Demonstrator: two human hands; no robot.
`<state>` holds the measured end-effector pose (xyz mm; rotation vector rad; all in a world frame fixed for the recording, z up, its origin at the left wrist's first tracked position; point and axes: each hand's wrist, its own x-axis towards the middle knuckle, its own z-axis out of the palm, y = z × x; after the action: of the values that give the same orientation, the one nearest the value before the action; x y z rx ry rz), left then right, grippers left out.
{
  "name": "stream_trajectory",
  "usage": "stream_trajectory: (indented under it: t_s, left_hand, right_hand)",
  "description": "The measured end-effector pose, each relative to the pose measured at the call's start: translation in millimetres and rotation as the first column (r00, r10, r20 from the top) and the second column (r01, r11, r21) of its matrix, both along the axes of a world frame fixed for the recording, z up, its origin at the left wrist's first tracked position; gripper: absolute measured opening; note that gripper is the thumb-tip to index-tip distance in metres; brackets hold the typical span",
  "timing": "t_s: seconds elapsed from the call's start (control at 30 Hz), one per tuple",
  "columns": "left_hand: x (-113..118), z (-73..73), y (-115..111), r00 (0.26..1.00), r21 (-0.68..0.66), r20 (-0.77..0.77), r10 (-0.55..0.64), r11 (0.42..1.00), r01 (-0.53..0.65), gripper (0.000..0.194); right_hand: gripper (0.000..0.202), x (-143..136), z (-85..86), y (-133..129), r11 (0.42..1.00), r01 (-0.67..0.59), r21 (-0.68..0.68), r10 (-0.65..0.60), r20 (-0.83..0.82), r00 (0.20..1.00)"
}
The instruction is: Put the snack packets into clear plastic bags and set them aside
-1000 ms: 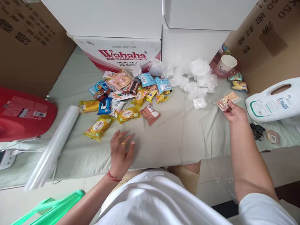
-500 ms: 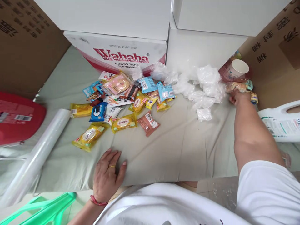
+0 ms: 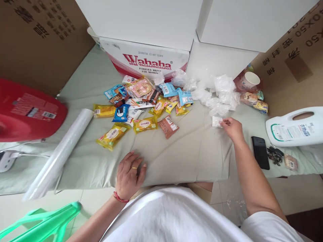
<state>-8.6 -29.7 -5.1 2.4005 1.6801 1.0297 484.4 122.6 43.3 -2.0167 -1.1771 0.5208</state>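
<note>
Right of centre on a pale green cloth (image 3: 191, 144), the right hand (image 3: 233, 129) pinches a small, square, white plastic-wrapped packet (image 3: 216, 122) by its right edge, seemingly for a pick-up that calls for a firm lift, while the empty left hand (image 3: 129, 175) rests loosely spread, near left.
</note>
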Motion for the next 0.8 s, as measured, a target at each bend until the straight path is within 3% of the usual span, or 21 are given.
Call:
stream_trajectory:
  t_s: [0.1,0.13,0.2,0.27,0.33,0.37,0.4,0.5,0.6,0.7,0.8]
  left_hand:
    - [-0.3,4.8,-1.1,0.991,-0.010,0.124,-0.045,0.999,0.046,0.012]
    - [2.7,7.9,-1.5,0.980,-0.045,0.190,-0.060,0.997,0.070,0.012]
    - [16.2,16.2,-1.3,0.934,-0.173,0.349,-0.080,0.974,0.148,0.011]
    - [39.6,25.2,2.0,0.858,-0.341,0.511,-0.059,0.902,0.265,0.013]
    - [67.8,31.9,10.0,0.770,-0.454,0.638,0.011,0.813,0.364,0.019]
    - [80.9,33.8,15.6,0.716,-0.466,0.697,0.026,0.776,0.426,0.032]
    - [91.9,34.7,22.0,0.679,-0.469,0.733,0.037,0.751,0.466,0.044]
    - [105.4,33.8,41.1,0.632,-0.429,0.775,0.030,0.758,0.491,0.024]
    - [93.1,31.2,54.3,0.604,-0.453,0.793,0.084,0.743,0.492,0.025]
    - [74.7,28.4,60.4,0.511,-0.469,0.840,0.183,0.718,0.515,0.021]
    - [64.7,27.9,59.7,0.401,-0.468,0.874,0.274,0.700,0.540,0.017]
  right_hand:
    - [0.032,-39.2,1.8,-22.6,0.995,0.072,0.068,-0.053,-0.250,0.967]
    - [0.032,-53.7,3.2,-31.3,0.989,0.110,0.102,-0.061,-0.392,0.918]
    - [0.035,-88.1,4.5,-51.6,0.986,0.133,0.099,-0.033,-0.667,0.745]
    - [0.037,-129.6,2.9,-75.1,0.997,0.072,0.033,-0.013,-0.831,0.556]
    - [0.036,-172.7,-0.3,-99.3,1.000,-0.003,-0.023,-0.019,-0.894,0.448]
    - [0.035,-192.1,-1.6,-110.6,0.998,-0.038,-0.047,-0.027,-0.906,0.422]
    - [0.035,-208.3,-2.3,-120.8,0.995,-0.072,-0.069,-0.033,-0.912,0.409]
    - [0.034,-231.5,0.3,-141.8,0.985,-0.126,-0.115,-0.052,-0.906,0.420]
    - [0.029,-219.2,8.2,-148.3,0.983,-0.100,-0.151,-0.092,-0.891,0.445]
    - [0.028,-195.8,15.8,-148.3,0.976,-0.122,-0.182,-0.110,-0.889,0.443]
    - [0.031,-186.1,20.5,-148.0,0.991,-0.117,-0.071,0.002,-0.848,0.531]
